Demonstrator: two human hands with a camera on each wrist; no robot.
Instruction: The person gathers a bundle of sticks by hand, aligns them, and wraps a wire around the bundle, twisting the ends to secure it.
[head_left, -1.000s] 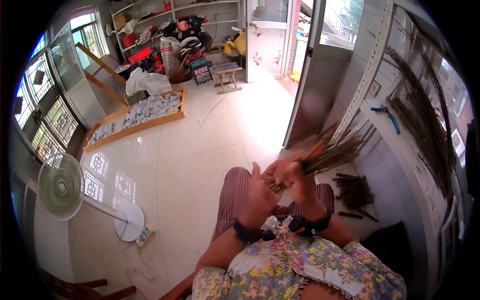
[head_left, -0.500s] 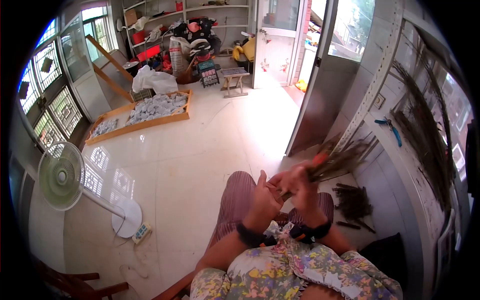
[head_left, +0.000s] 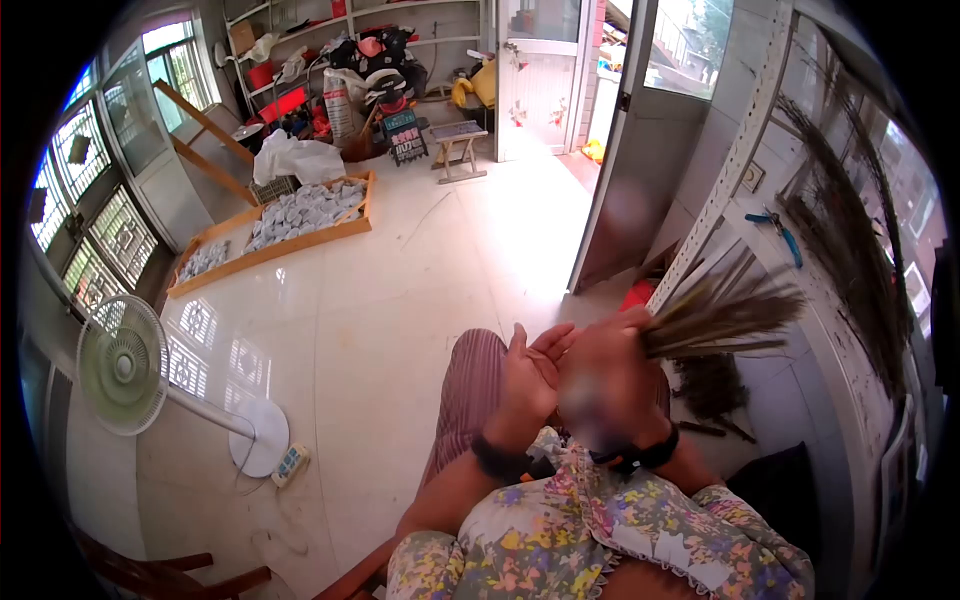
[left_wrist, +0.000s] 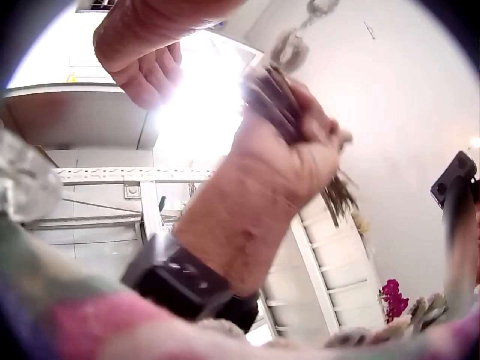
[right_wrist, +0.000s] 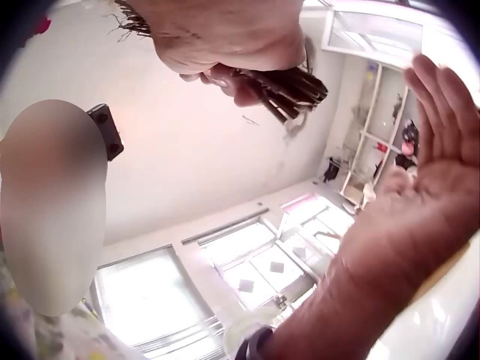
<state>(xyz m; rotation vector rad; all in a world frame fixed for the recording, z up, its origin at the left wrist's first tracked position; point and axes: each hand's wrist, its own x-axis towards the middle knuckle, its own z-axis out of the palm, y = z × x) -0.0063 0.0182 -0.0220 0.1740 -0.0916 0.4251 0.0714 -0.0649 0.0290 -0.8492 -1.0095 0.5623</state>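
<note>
My right hand (head_left: pixel 608 375), blurred in the head view, grips a bundle of thin brown twigs (head_left: pixel 725 318) whose brushy ends fan out to the right. In the right wrist view the cut stem ends (right_wrist: pixel 292 91) stick out past the fingers of that hand (right_wrist: pixel 232 37). The left wrist view also shows the fist (left_wrist: pixel 274 161) wrapped round the stems. Beside it my left hand (head_left: pixel 530 388) is held palm up with straight fingers and nothing in it. Its spread fingers (right_wrist: pixel 448 112) are plain in the right wrist view, apart from the stem ends.
Short twig bundles (head_left: pixel 710 388) lie on the floor at right. Long twigs (head_left: pixel 845 230) and blue-handled pliers (head_left: pixel 780 236) lie on the ledge. A standing fan (head_left: pixel 125 365) and power strip (head_left: pixel 290 466) are at left. A wooden frame (head_left: pixel 270 255) holds grey lumps farther back.
The twig bundle has swung to the right and its brushy ends spread wider. My right hand has come nearer the head camera, and the left hand no longer touches the stems.
</note>
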